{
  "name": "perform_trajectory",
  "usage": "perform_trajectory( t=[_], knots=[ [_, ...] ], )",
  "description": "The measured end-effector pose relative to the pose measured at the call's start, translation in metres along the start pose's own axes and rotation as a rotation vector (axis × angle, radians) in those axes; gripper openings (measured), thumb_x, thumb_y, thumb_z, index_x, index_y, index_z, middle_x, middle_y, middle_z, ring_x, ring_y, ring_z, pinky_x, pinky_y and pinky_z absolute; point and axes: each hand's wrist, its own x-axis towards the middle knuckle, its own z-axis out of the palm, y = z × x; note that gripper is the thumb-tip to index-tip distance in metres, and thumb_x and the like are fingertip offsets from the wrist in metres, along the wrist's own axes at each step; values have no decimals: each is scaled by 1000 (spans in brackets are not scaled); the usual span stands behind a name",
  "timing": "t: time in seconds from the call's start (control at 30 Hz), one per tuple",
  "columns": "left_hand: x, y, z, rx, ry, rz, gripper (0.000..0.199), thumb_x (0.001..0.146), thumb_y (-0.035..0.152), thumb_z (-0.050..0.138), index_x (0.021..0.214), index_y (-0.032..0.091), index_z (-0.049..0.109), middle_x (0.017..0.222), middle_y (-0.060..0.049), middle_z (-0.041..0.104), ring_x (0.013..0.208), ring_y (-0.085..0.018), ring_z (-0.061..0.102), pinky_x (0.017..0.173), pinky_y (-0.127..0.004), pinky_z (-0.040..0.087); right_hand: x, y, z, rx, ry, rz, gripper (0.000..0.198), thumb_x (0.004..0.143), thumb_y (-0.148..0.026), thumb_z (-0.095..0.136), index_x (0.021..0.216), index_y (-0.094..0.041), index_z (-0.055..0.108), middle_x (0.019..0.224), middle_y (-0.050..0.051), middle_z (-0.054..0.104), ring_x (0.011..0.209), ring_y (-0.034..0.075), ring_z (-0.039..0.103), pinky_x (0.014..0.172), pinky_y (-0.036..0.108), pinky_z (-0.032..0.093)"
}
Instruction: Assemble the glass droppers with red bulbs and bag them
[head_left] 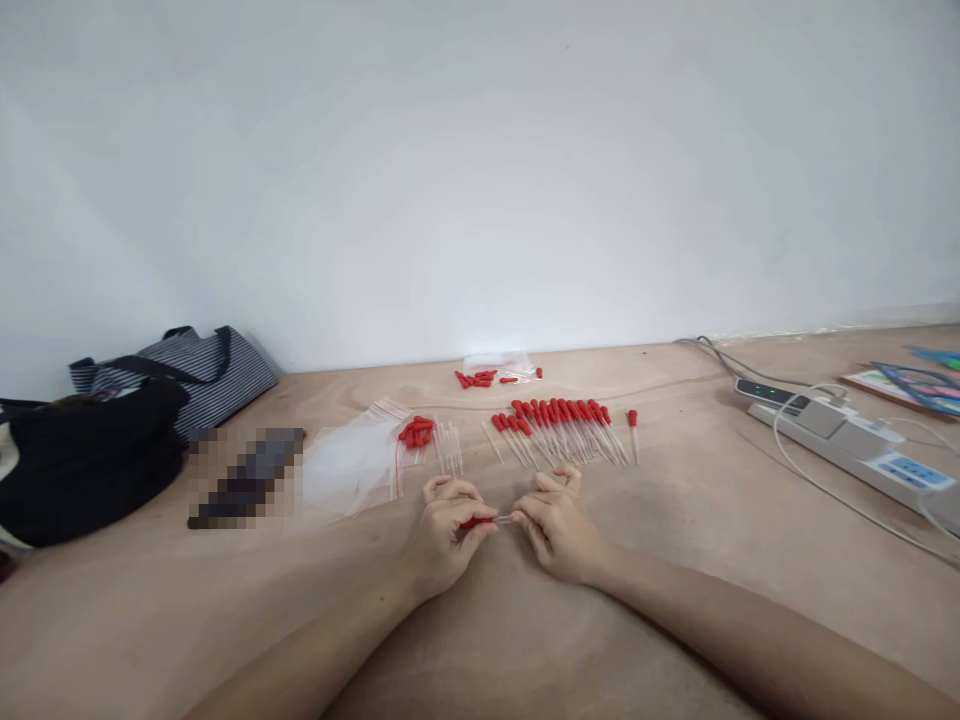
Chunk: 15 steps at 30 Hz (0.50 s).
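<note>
Left fingers [463, 513] pinch a red bulb [475, 523], right fingers [529, 508] a clear tube [503, 519] (a slim one); sideways pressure might snap it.

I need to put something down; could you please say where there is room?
Bare tabletop lies between the rightmost red-bulbed dropper, power strip and right forearm, also left of the left forearm. Crowded: from the zip bags across to the dropper row.

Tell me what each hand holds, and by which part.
Left hand: a red bulb, by its sides. Right hand: a clear tube, near the bulb.
</note>
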Motion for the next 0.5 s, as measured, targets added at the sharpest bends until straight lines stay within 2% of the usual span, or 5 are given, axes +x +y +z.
perform_trajectory(
  t=[0.13,0.27,0.4,0.5],
  knots=[
    [1,-2,0,0,-10,-10,7,74,19,60,77,22,65,71,1,64,76,-17,59,89,-44,27,1,-1,1,-2,-71,34,26,85,-17,38,64,-16,52,57,-1,56,68,13,44,80,37,19],
    [2,-6,-2,-38,-34,-83,7,72,24,64,78,23,67,74,0,64,78,-17,58,86,-41,33,3,-2,-2,-18,-132,39,25,87,-17,37,68,-18,53,60,-2,59,71,12,47,81,36,19],
    [3,-10,-5,-81,-65,-175,14,69,26,68,83,25,67,79,0,65,80,-18,58,86,-41,34,5,0,-11,-31,-103,7,16,88,-22,41,80,-20,54,69,-3,62,76,12,50,84,36,18],
    [3,-12,-6,-74,-57,-200,19,68,26,68,87,25,66,80,0,65,81,-19,59,87,-42,33,5,4,-16,-67,-75,-40,12,86,-25,46,80,-20,55,72,-2,63,77,13,50,84,36,17]
  ],
)
